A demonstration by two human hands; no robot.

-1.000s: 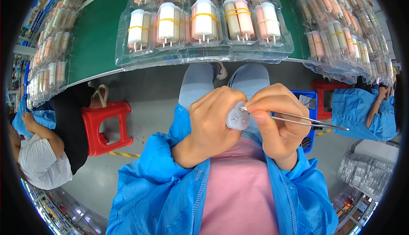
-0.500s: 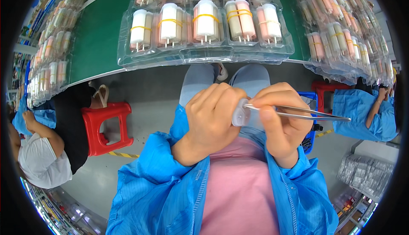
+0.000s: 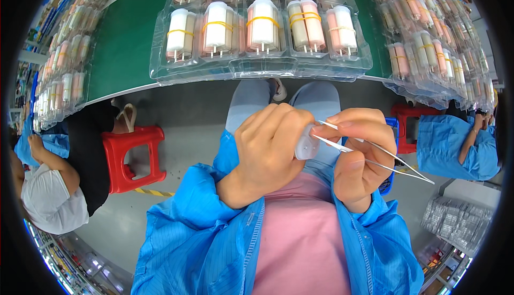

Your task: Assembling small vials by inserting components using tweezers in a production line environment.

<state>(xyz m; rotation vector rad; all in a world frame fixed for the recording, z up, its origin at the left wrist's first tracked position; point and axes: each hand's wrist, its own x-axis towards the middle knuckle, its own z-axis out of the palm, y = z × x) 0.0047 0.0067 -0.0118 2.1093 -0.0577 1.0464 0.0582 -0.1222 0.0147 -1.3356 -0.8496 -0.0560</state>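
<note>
Above the lap (image 3: 318,101), the left hand (image 3: 270,148) is wrapped around a whitish cylinder (image 3: 307,145), its end exposed; the right hand (image 3: 367,156) grasps tweezers (image 3: 333,144), tips spread beside that end, contact unclear. Beyond, a clear tray (image 3: 214,71) of banded tubes (image 3: 263,30) rests on the green worktop (image 3: 126,54).

My left forearm (image 3: 184,204): one, sleeved in blue, angled in from the near left. My left wrist (image 3: 234,190): bare. My left hand (image 3: 270,142): back turned up, fingers curled in a firm grip, thumb hidden. My right forearm (image 3: 385,236): one, sleeved likewise, from the near right. My right hand (image 3: 364,158): just beside the left, not touching; fingers bent, thumb (image 3: 350,165) on the near side, parted from the forefinger (image 3: 357,115) on the far side.
</note>
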